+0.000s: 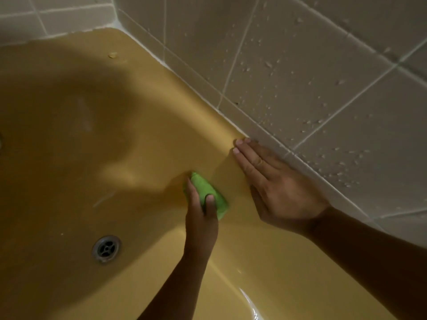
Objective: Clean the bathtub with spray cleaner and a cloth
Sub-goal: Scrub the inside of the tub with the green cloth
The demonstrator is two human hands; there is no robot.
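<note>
The yellow bathtub (pixel 97 139) fills most of the view. A small folded green cloth (pixel 209 192) lies against its inner side wall, below the rim. My left hand (pixel 201 218) grips the cloth, thumb on top, and presses it to the wall. My right hand (pixel 275 185) lies flat with straight fingers on the tub's rim, right beside the tiled wall. No spray bottle is in view.
A round metal drain (pixel 106 248) sits in the tub floor at lower left. Grey wall tiles (pixel 312 77) with water drops run along the rim on the right and across the back. A small pale speck (pixel 113 55) lies on the far rim.
</note>
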